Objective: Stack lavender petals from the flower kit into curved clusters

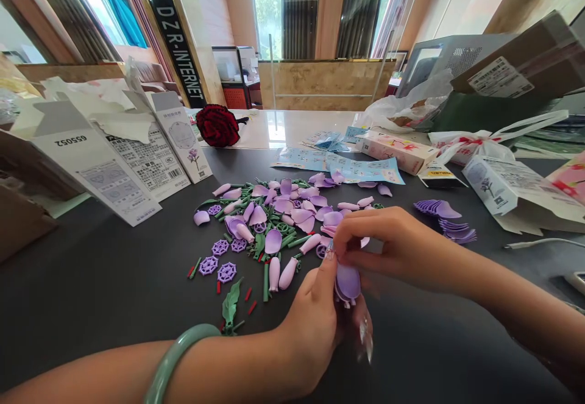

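Note:
Purple plastic petals (348, 283), apparently several nested in a stack, are held between my hands. My left hand (315, 325) wraps round them from the left, thumb pressed near their upper end. From the right, my right hand (388, 239) is closed in a pinch at the top of the same petals; its fingertips are partly hidden. Just beyond both hands lies a pile of loose lilac petals (273, 241), green stems and pale pink bud-shaped pieces (287, 273). Purple web-like rings (226, 272) and a green leaf piece (231, 301) lie left of my hands.
Two fanned stacks of purple petals (436, 208) lie to the right. Opened white boxes (105, 166) stand at left, another box (493, 184) at right. Blue printed sheets (365, 169), a pink box (397, 150) and a dark red fabric rose (218, 125) are farther back.

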Demonstrator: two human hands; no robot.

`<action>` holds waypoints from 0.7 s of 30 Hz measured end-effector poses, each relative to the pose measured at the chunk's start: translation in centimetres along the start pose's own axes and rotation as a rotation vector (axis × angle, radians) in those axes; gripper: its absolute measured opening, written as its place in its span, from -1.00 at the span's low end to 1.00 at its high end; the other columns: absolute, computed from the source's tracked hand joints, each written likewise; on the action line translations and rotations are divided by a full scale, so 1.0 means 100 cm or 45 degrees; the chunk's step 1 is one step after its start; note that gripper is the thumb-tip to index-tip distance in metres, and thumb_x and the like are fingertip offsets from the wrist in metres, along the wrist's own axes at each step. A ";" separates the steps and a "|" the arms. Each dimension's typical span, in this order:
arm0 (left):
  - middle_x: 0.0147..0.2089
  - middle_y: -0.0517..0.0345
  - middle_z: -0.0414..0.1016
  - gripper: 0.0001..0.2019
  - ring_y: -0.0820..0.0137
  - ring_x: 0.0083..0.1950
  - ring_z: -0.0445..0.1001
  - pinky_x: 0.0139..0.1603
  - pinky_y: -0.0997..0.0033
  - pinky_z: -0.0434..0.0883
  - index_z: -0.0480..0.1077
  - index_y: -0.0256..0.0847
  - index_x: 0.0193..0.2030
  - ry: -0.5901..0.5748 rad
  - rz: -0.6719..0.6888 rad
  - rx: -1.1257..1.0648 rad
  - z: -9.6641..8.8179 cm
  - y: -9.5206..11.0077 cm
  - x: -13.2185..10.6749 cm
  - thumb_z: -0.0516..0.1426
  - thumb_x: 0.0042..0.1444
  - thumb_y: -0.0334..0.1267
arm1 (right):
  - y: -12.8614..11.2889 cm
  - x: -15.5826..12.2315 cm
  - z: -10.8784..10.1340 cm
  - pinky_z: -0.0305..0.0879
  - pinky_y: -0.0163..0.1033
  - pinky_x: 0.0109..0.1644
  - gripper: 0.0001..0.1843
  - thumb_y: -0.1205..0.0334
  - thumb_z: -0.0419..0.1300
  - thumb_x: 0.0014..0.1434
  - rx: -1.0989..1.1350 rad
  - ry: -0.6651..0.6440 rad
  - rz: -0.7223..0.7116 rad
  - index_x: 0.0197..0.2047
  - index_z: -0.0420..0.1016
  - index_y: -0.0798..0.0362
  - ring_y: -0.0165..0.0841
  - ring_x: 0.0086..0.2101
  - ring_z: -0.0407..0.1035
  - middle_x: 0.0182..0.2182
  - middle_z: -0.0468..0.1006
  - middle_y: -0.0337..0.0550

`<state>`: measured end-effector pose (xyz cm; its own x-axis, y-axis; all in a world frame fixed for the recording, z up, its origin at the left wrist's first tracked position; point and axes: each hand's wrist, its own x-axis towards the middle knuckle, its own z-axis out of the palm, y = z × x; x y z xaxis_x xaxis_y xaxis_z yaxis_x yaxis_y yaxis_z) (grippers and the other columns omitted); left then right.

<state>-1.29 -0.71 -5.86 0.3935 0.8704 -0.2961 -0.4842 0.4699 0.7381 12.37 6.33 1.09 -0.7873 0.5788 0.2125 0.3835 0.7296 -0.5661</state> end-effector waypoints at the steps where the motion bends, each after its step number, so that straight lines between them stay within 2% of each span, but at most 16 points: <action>1: -0.68 0.34 0.19 -0.53 0.50 -0.64 0.20 -0.56 0.50 0.23 0.25 -0.22 -0.34 -0.010 0.012 -0.003 0.000 0.000 0.000 -0.18 0.29 0.13 | 0.000 0.000 -0.002 0.31 -0.36 -0.32 -0.88 0.37 0.12 0.15 0.030 -0.007 -0.005 -0.38 0.47 0.04 -0.45 -0.42 0.42 -0.44 0.56 -0.26; 5: -0.69 0.34 0.18 -0.53 0.50 -0.63 0.21 -0.53 0.49 0.23 0.27 -0.22 -0.37 -0.042 0.034 0.001 -0.002 -0.001 0.001 -0.13 0.26 0.15 | 0.009 0.003 -0.013 0.34 -0.34 -0.32 -0.89 0.23 0.16 0.16 0.088 0.043 0.048 -0.37 0.47 0.03 -0.42 -0.41 0.43 -0.43 0.56 -0.23; 9: -0.70 0.35 0.17 -0.54 0.50 -0.64 0.21 -0.55 0.50 0.21 0.25 -0.20 -0.40 -0.052 0.034 0.059 -0.002 -0.002 0.000 -0.07 0.20 0.18 | 0.028 0.018 -0.015 0.27 -0.33 -0.37 -0.88 0.27 0.13 0.15 -0.205 0.127 0.057 -0.38 0.47 0.04 -0.44 -0.48 0.38 -0.50 0.53 -0.25; 12: -0.72 0.35 0.14 -0.53 0.51 -0.67 0.18 -0.60 0.51 0.18 0.23 -0.19 -0.46 -0.086 0.039 0.122 -0.001 -0.002 -0.001 -0.03 0.13 0.22 | 0.035 0.038 -0.004 0.22 -0.31 -0.36 -0.86 0.37 0.11 0.15 -0.389 0.042 -0.036 -0.34 0.49 0.07 -0.44 -0.46 0.37 -0.45 0.55 -0.22; 16: -0.73 0.35 0.12 -0.50 0.51 -0.68 0.17 -0.64 0.51 0.18 0.22 -0.18 -0.51 -0.172 0.017 0.161 0.001 -0.003 -0.002 0.00 0.05 0.26 | 0.023 0.066 0.018 0.27 -0.24 -0.20 -0.81 0.39 0.14 0.21 -0.415 -0.155 -0.229 -0.15 0.54 0.08 -0.37 -0.29 0.42 -0.22 0.58 -0.11; 19: -0.74 0.34 0.11 -0.51 0.51 -0.69 0.15 -0.65 0.51 0.16 0.22 -0.18 -0.54 -0.198 0.017 0.184 0.001 -0.003 -0.003 -0.03 0.07 0.24 | 0.010 0.082 0.033 0.28 -0.21 -0.09 -0.74 0.38 0.16 0.24 -0.436 -0.290 -0.355 -0.02 0.54 0.07 -0.32 -0.16 0.42 -0.09 0.55 -0.05; 21: -0.75 0.33 0.10 -0.51 0.51 -0.70 0.15 -0.62 0.50 0.17 0.21 -0.18 -0.56 -0.194 0.035 0.216 0.001 -0.003 -0.003 -0.06 0.13 0.20 | 0.005 0.090 0.041 0.28 -0.23 -0.08 -0.77 0.40 0.21 0.19 -0.428 -0.282 -0.351 -0.08 0.58 0.03 -0.32 -0.15 0.41 -0.09 0.55 -0.10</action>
<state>-1.12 -1.13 -5.95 0.5018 0.8441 -0.1892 -0.3630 0.4040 0.8397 3.54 10.38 -0.49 -0.9513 0.2826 0.1228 0.2522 0.9431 -0.2165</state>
